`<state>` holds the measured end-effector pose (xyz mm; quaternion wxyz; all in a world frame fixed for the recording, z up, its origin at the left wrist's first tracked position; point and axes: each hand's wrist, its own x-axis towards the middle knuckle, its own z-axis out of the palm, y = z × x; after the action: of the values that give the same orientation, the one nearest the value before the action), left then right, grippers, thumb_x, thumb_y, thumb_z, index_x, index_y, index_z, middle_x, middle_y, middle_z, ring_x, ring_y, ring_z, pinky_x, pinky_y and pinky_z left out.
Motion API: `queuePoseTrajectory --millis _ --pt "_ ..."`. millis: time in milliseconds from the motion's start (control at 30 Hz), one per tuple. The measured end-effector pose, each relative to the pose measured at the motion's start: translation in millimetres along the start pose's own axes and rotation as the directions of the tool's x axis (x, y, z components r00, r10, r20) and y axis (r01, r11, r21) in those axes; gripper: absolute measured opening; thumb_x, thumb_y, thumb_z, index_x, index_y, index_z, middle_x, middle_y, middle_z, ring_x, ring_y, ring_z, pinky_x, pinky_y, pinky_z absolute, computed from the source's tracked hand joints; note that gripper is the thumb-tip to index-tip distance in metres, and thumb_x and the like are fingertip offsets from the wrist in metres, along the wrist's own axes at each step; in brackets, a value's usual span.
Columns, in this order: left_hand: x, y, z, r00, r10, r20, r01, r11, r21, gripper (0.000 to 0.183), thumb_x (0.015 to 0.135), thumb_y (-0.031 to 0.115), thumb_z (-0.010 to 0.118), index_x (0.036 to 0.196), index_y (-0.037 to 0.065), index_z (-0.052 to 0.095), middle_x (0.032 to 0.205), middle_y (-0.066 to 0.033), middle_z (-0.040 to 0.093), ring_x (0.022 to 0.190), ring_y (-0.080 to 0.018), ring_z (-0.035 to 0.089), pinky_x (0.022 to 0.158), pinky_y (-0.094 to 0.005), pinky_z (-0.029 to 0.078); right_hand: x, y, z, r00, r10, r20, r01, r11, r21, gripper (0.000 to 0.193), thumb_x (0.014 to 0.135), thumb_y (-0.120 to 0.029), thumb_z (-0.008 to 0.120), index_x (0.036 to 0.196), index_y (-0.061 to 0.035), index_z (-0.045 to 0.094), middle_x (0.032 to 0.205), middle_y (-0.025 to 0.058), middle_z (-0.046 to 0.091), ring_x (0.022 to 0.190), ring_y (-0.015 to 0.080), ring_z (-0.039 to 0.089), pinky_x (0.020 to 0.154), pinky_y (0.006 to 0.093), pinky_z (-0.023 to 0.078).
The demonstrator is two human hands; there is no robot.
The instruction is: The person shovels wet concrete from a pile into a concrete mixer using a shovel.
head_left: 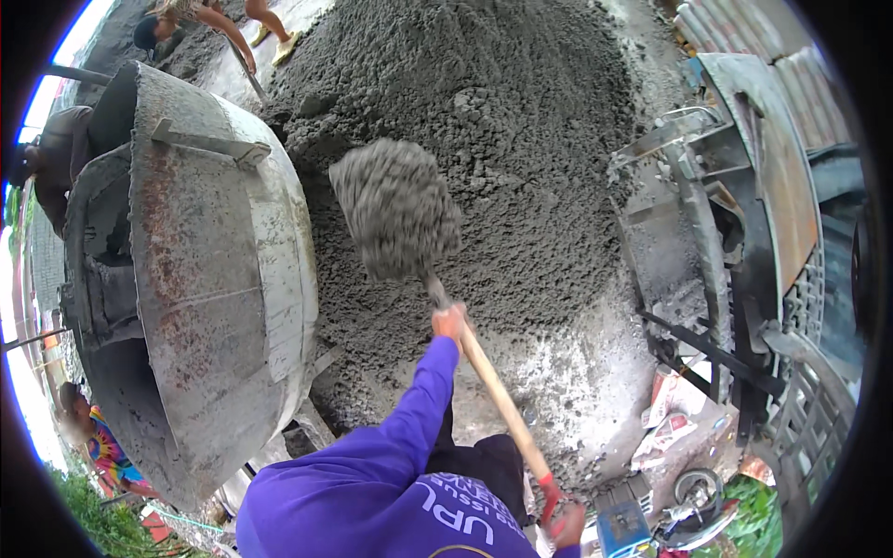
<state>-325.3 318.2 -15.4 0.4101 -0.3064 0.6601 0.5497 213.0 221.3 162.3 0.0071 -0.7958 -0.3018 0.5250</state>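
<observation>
A shovel with a wooden shaft (499, 389) runs slantwise across the middle of the view. My left hand (449, 322) wraps the shaft low down, close to the blade. At the shaft's other end, my right hand (566, 524) is closed on the red handle grip (551, 498). Grey, wet-looking concrete mix (398, 206) is heaped on the blade, blurred by motion, and it hides most of the blade. The load is over the large concrete pile (530, 177), just right of a big drum mixer (209, 270).
Far left of the pile, a bent-over person (200, 19) holds a long tool. Another person (65, 158) stands behind the mixer, and one in a multicoloured shirt (110, 446) is at lower left. Metal frames (693, 214) and a dark bar (716, 353) stand at right.
</observation>
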Motion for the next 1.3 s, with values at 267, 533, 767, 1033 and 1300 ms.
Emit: queuePoseTrajectory --millis 267,533,767,1033,1300 --pt "-31.6 93.9 50.0 0.796 0.589 -0.139 -0.380 0.665 0.643 0.058 0.070 0.024 0.068 0.112 -0.008 0.042 0.101 -0.0262 0.061 0.091 -0.0356 0.064 0.086 -0.0394 0.051 152.9 -81.9 31.8 0.477 0.365 0.800 -0.259 0.928 -0.269 0.021 0.090 -0.028 0.054 0.088 -0.0083 0.060 0.059 -0.0015 0.054 0.047 0.0114 0.054 0.042 0.0258 0.044" --pt "-114.7 -198.4 -40.1 0.930 0.350 -0.113 -0.365 0.916 -0.169 0.026 0.081 0.019 0.067 0.083 -0.004 0.056 0.064 -0.0123 0.060 0.048 -0.0254 0.060 0.042 -0.0400 0.050 111.2 66.4 -186.4 0.866 0.020 0.500 -0.318 0.794 0.519 0.022 0.082 -0.018 0.055 0.092 -0.0002 0.062 0.070 0.0070 0.059 0.057 0.0144 0.057 0.052 0.0283 0.050" --pt "-185.9 -387.8 -20.9 0.983 -0.182 -0.013 0.158 0.884 -0.439 0.024 0.076 0.017 0.065 0.089 0.002 0.053 0.066 -0.0114 0.054 0.051 -0.0252 0.057 0.047 -0.0425 0.050 43.2 52.2 -347.3 0.899 -0.113 0.422 -0.142 0.839 0.525 0.019 0.083 -0.020 0.053 0.092 -0.0045 0.059 0.067 0.0060 0.056 0.052 0.0175 0.054 0.049 0.0331 0.048" --pt "-157.6 -280.2 -54.2 0.998 -0.048 -0.046 0.024 0.906 -0.424 0.018 0.074 0.011 0.061 0.087 0.004 0.051 0.066 -0.0083 0.053 0.052 -0.0236 0.057 0.053 -0.0425 0.054 25.2 -56.0 -17.3 0.728 -0.180 0.661 -0.293 0.791 0.538 0.008 0.085 -0.015 0.056 0.082 -0.0094 0.051 0.061 0.0006 0.051 0.050 0.0159 0.052 0.049 0.0351 0.047" --pt "-167.1 -89.9 -88.6 0.978 -0.041 0.205 0.161 0.771 -0.616 0.010 0.074 0.006 0.056 0.079 0.003 0.047 0.063 -0.0080 0.050 0.049 -0.0214 0.052 0.049 -0.0388 0.050 -183.1 -218.9 98.9 0.450 -0.514 0.730 -0.193 0.742 0.642 0.015 0.086 -0.014 0.056 0.075 -0.0068 0.047 0.057 0.0034 0.050 0.045 0.0136 0.049 0.043 0.0325 0.043"
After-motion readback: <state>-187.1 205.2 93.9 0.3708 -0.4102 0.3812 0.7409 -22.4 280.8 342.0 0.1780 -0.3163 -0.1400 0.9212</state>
